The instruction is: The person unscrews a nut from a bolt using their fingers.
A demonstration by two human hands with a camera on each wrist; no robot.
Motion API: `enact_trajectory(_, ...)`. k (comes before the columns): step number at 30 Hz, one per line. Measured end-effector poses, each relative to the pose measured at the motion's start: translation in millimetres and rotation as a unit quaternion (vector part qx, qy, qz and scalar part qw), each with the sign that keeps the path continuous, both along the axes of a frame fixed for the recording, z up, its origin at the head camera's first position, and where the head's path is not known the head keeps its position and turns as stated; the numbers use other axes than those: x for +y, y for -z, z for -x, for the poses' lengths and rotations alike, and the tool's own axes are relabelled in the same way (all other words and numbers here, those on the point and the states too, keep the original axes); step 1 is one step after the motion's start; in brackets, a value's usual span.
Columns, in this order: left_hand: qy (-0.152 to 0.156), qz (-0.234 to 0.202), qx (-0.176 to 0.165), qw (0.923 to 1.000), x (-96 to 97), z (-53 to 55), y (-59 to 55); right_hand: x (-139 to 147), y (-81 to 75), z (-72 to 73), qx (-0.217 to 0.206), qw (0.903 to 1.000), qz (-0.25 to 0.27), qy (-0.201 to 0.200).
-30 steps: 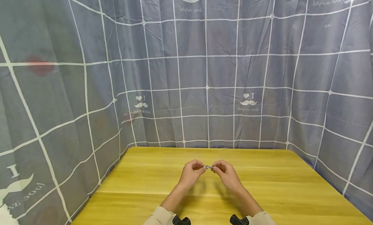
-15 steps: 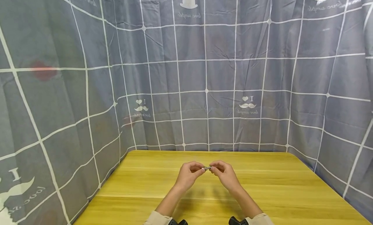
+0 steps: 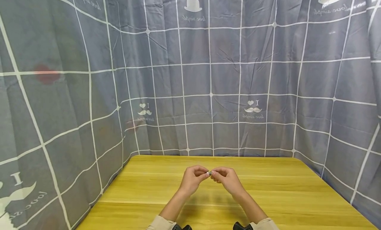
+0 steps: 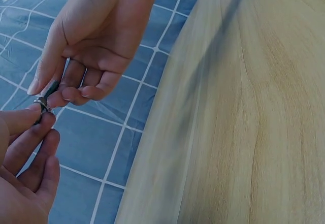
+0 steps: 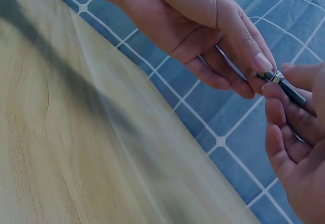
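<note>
Over the table, both hands meet at a small metal bolt (image 3: 209, 173) with a threaded shaft (image 5: 293, 94). My left hand (image 3: 190, 182) pinches one end between thumb and fingertips, hiding that end. From the other side, my right hand (image 3: 230, 182) grips the threaded part with thumb and forefinger. A shiny nut-like collar (image 5: 277, 76) shows between the two sets of fingertips in the right wrist view. In the left wrist view the dark shaft (image 4: 49, 89) runs up into the right hand (image 4: 96, 36), whose other fingers curl loosely.
A yellow wood-grain table (image 3: 143, 190) lies under the hands. Grey-blue curtains (image 3: 226, 74) with white grid lines stand behind it and at both sides. Dark wrist devices (image 3: 242, 226) sit at the beige cuffs.
My right hand has moved left along the bolt, closer to the left fingertips, so less shaft shows. Its fingers are now more curled. The head view has tilted slightly upward.
</note>
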State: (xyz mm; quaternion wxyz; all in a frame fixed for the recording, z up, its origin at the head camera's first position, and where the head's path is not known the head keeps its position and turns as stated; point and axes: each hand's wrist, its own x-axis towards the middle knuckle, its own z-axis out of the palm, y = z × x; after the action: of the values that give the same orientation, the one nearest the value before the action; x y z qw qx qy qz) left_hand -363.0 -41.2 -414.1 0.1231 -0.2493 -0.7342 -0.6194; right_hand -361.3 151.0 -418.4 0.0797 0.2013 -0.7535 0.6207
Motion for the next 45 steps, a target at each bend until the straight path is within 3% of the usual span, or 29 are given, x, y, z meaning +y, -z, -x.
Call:
enact_trajectory(6, 0.010, 0.002, 0.006, 0.9999, -2.5, 1.4, 1.2, -3, -2.0, -2.8, 0.001, 0.9999, 0.009, -0.004)
enact_trajectory(14, 0.000, 0.005, 0.009, 0.9999, -5.5, 6.0, 1.1, -6, -1.4, -3.8, 0.013, 0.9997, 0.018, -0.008)
enact_trajectory(22, -0.012, -0.001, 0.019, 0.9997, -6.2, 8.0, 4.6, -8, 1.2, -2.9, -0.001, 0.9996, 0.014, 0.024)
enact_trajectory(41, -0.007, -0.021, 0.022, 0.9995, -4.1, 7.1, 3.4, -11, 0.2, -3.3, 0.020, 0.9990, 0.025, 0.031)
enact_trajectory(45, -0.010, -0.021, 0.020, 0.9995, -3.6, 8.4, 3.8, -12, 1.3, -2.7, 0.021, 0.9983, 0.028, 0.047)
